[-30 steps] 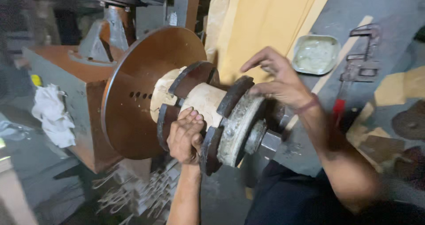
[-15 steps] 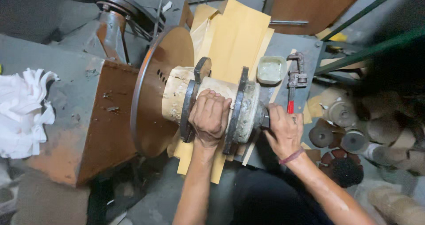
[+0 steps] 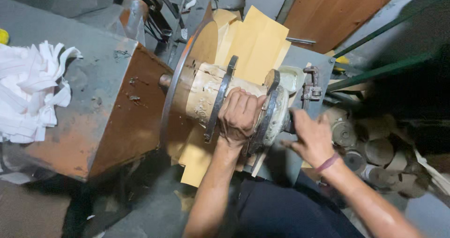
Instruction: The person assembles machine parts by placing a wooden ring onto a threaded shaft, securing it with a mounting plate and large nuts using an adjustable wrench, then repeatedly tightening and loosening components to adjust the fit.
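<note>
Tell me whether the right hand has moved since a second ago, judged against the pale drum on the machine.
Yes. The right hand has come down off the top of the pale drum and now sits at its outer end, by the end flange.

Left hand (image 3: 240, 117) around pale spool core (image 3: 243, 88), right hand (image 3: 311, 136) at its end (both gripping)

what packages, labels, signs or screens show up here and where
No labels, signs or screens show.
Tan paper sheets: flat wrapping-like stock behind the machine's disc, plain yellow-brown.
White paper strips: loose heap on the grey machine housing, far left.
</note>
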